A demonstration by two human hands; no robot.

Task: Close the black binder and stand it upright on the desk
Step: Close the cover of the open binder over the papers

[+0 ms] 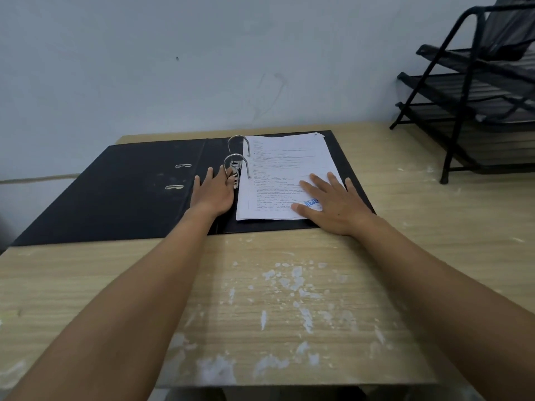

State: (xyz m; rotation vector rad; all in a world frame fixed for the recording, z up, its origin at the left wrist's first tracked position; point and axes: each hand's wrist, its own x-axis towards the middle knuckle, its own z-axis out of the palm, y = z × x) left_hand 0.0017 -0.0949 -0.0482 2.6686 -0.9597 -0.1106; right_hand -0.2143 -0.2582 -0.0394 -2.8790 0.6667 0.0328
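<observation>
The black binder lies open and flat at the far side of the wooden desk. A stack of white printed sheets sits on its right half, threaded on two closed metal rings. My left hand rests flat on the spine, fingertips touching the lever mechanism by the near ring. My right hand lies flat, fingers spread, on the lower right of the sheets, beside a blue stamp. Neither hand grips anything.
A black metal tiered tray rack stands at the desk's far right corner. A pale wall rises right behind the binder. White paint flecks mark the desk top. The binder's left cover reaches the desk's left edge.
</observation>
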